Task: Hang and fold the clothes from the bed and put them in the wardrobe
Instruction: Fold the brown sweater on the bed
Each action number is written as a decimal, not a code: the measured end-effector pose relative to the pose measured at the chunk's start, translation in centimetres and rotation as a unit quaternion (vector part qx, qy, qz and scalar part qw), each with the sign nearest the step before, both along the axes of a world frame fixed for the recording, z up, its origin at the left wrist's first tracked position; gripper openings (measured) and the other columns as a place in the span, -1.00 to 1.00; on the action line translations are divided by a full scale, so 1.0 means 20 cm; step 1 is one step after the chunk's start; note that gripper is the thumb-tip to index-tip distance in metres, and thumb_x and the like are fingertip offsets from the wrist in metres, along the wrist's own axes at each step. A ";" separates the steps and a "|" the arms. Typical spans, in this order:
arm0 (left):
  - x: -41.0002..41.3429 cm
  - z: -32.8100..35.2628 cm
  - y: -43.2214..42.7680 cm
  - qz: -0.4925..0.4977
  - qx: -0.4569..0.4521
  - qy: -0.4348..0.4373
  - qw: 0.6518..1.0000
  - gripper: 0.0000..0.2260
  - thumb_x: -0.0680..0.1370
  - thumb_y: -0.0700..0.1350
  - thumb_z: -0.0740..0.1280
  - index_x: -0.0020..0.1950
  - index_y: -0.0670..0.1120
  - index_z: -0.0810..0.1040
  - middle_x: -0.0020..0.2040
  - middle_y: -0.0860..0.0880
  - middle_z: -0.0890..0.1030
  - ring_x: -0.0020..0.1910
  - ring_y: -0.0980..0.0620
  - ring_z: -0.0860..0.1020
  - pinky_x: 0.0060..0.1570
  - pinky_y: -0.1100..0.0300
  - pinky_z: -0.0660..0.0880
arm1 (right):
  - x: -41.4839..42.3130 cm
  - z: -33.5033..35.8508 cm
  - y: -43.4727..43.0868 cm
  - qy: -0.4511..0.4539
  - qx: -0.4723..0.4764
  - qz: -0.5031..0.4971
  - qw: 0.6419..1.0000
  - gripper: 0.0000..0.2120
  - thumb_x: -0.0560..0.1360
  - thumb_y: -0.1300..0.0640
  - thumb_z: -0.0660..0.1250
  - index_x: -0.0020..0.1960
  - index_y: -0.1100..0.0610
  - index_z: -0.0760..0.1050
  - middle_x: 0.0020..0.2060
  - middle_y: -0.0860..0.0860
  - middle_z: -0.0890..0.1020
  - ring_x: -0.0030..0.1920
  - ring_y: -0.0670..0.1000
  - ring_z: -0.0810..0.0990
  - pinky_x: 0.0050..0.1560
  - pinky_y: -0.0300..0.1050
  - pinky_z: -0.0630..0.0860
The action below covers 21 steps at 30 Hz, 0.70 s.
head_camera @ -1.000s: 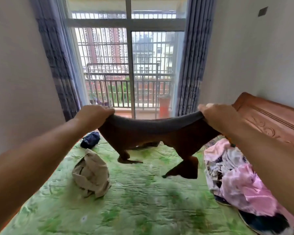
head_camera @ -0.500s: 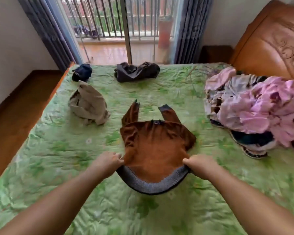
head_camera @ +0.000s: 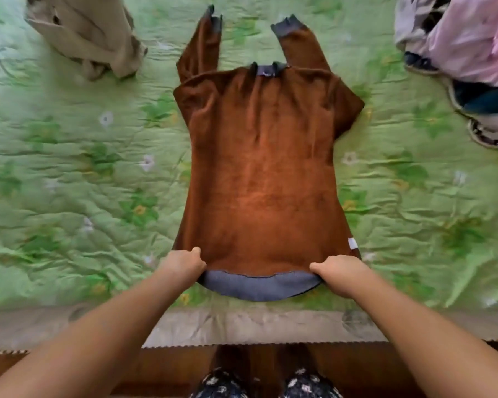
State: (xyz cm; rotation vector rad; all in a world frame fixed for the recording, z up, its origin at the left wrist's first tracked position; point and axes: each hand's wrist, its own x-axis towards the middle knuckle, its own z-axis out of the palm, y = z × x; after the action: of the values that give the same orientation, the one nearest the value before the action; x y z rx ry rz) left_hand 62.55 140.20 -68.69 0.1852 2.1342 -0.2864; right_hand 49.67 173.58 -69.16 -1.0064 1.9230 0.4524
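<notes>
At the upper left of the frame, a crumpled beige garment [head_camera: 89, 38] is seen lying on the green flowered quilt [head_camera: 69, 182], well apart from the other clothes.

Lower and nearer the middle, the left hand [head_camera: 181, 265] is placed at the left corner of the hem. Its fingers are curled together and clamped on the cloth, with the thumb laid on top.

Between the two hands, the brown sweater [head_camera: 265, 168] is spread flat on the quilt. Its long axis is laid from the bottom of the frame to the top. The grey hem band [head_camera: 256, 285] is turned toward the person, near the edge of the bed, and the grey collar [head_camera: 266, 70] is pointed to the top of the frame. Both sleeves are bent upward past the shoulders, so the grey cuffs are found above the collar.

On the right seam, just above the hem, a small white label [head_camera: 352, 243] is sewn. No writing can be read on it, and the mark inside the collar is too blurred to be told.

The right hand [head_camera: 342, 271] is closed on the right corner of the hem in the same manner, the fingers curled round the band.

At the upper right, a pile of clothes [head_camera: 472, 47], pink, grey and dark, is heaped on the quilt.
</notes>
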 end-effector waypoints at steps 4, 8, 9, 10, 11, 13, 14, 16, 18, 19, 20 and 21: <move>0.13 -0.23 0.05 0.032 -0.005 -0.027 0.999 -0.75 0.62 -0.23 0.18 0.25 -0.08 0.53 0.16 -0.14 0.42 0.04 -0.20 0.61 -0.18 0.01 0.44 | 0.05 -0.20 0.06 -0.031 0.036 -0.017 0.999 -0.65 0.53 0.32 0.14 0.24 0.02 0.34 -0.09 0.09 0.53 -0.09 0.19 0.56 -0.24 0.03 0.42; 0.22 -0.39 0.07 0.067 -0.015 -0.046 0.997 -0.73 0.63 -0.15 0.18 0.32 -0.05 0.45 0.19 -0.13 0.38 0.15 -0.18 0.47 -0.14 0.02 0.42 | 0.12 -0.34 0.10 -0.058 0.067 -0.025 0.996 -0.54 0.56 0.24 0.16 0.41 -0.05 0.24 -0.04 0.06 0.51 -0.03 0.17 0.59 -0.12 0.06 0.55; 0.22 -0.40 0.08 0.064 -0.023 -0.055 0.996 -0.70 0.61 -0.06 0.23 0.34 -0.04 0.42 0.21 -0.13 0.37 0.17 -0.16 0.45 -0.14 0.02 0.41 | 0.13 -0.36 0.10 -0.066 0.077 -0.035 0.994 -0.53 0.59 0.10 0.20 0.45 -0.07 0.18 0.05 0.07 0.51 0.03 0.17 0.59 -0.06 0.07 0.57; 0.22 -0.42 0.09 0.062 -0.033 -0.076 0.995 -0.59 0.57 0.10 0.29 0.36 -0.04 0.39 0.23 -0.12 0.37 0.19 -0.15 0.44 -0.14 0.03 0.40 | 0.14 -0.38 0.11 -0.076 0.089 -0.044 0.992 -0.47 0.58 -0.11 0.24 0.48 -0.08 0.14 0.12 0.08 0.51 0.07 0.17 0.59 -0.04 0.06 0.57; 0.20 -0.42 0.10 0.066 -0.048 -0.114 0.990 -0.41 0.49 0.30 0.31 0.37 -0.03 0.38 0.25 -0.11 0.37 0.20 -0.15 0.45 -0.13 0.03 0.39 | 0.14 -0.39 0.10 -0.087 0.105 -0.045 0.990 -0.33 0.52 -0.35 0.23 0.49 -0.07 0.13 0.17 0.09 0.52 0.10 0.17 0.59 -0.06 0.04 0.55; 0.10 -0.41 0.12 0.079 -0.062 -0.190 0.977 -0.17 0.32 0.57 0.24 0.38 0.02 0.40 0.21 -0.08 0.45 0.15 -0.14 0.52 -0.12 0.03 0.42 | 0.10 -0.40 0.07 -0.112 0.125 -0.056 0.984 -0.13 0.37 -0.62 0.06 0.44 -0.05 0.24 0.15 0.06 0.57 0.09 0.13 0.60 -0.12 0.01 0.50; 0.04 -0.40 0.12 0.081 -0.041 -0.185 0.979 -0.20 0.33 0.56 0.23 0.34 0.02 0.45 0.13 -0.05 0.50 0.08 -0.13 0.56 -0.13 0.04 0.47 | 0.06 -0.39 0.04 -0.110 0.104 -0.069 0.986 -0.15 0.37 -0.63 0.00 0.36 -0.03 0.34 0.09 0.03 0.58 0.05 0.10 0.60 -0.13 0.00 0.50; -0.12 -0.37 0.13 0.062 0.049 -0.041 0.996 -0.50 0.50 0.34 0.26 0.26 0.01 0.51 0.04 -0.03 0.54 0.01 -0.11 0.58 -0.16 0.03 0.56 | -0.05 -0.37 -0.03 -0.025 -0.015 -0.086 0.996 -0.39 0.51 -0.49 0.02 0.18 -0.02 0.44 0.00 0.02 0.58 0.00 0.10 0.59 -0.09 0.03 0.55; -0.28 -0.37 0.13 0.054 0.115 0.150 0.981 -0.71 0.61 0.05 0.25 0.31 0.03 0.44 0.14 -0.07 0.51 0.10 -0.11 0.52 -0.13 -0.01 0.60 | -0.18 -0.37 -0.09 0.130 -0.157 -0.079 0.976 -0.62 0.60 -0.23 0.16 0.22 0.01 0.45 0.10 0.06 0.54 0.13 0.15 0.52 0.00 0.09 0.56; -0.36 -0.38 0.13 0.061 0.131 0.203 0.968 -0.66 0.62 -0.02 0.25 0.41 0.05 0.38 0.29 -0.12 0.46 0.24 -0.13 0.47 -0.01 -0.03 0.60 | -0.26 -0.38 -0.12 0.183 -0.185 -0.080 0.962 -0.63 0.60 -0.13 0.22 0.32 0.02 0.43 0.22 0.11 0.49 0.24 0.18 0.45 0.10 0.12 0.53; -0.45 -0.40 0.14 0.067 0.139 0.219 0.963 -0.56 0.63 -0.02 0.25 0.52 0.09 0.28 0.47 -0.18 0.34 0.42 -0.18 0.36 0.16 -0.05 0.55 | -0.33 -0.39 -0.15 0.205 -0.179 -0.088 0.958 -0.57 0.59 -0.07 0.26 0.42 0.01 0.36 0.37 0.16 0.40 0.39 0.22 0.34 0.24 0.17 0.46; -0.53 -0.41 0.16 0.070 0.140 0.211 0.965 -0.46 0.64 0.01 0.26 0.60 0.14 0.16 0.60 -0.19 0.14 0.56 -0.21 0.17 0.32 -0.09 0.45 | -0.40 -0.40 -0.17 0.200 -0.152 -0.097 0.963 -0.46 0.58 -0.06 0.29 0.52 -0.01 0.26 0.50 0.21 0.25 0.51 0.24 0.18 0.38 0.22 0.34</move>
State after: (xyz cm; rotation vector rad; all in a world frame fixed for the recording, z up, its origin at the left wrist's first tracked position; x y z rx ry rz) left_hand 51.96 143.36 -76.98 0.1434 2.5945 0.0720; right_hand 41.72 170.21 -77.25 -0.9551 2.4876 0.2649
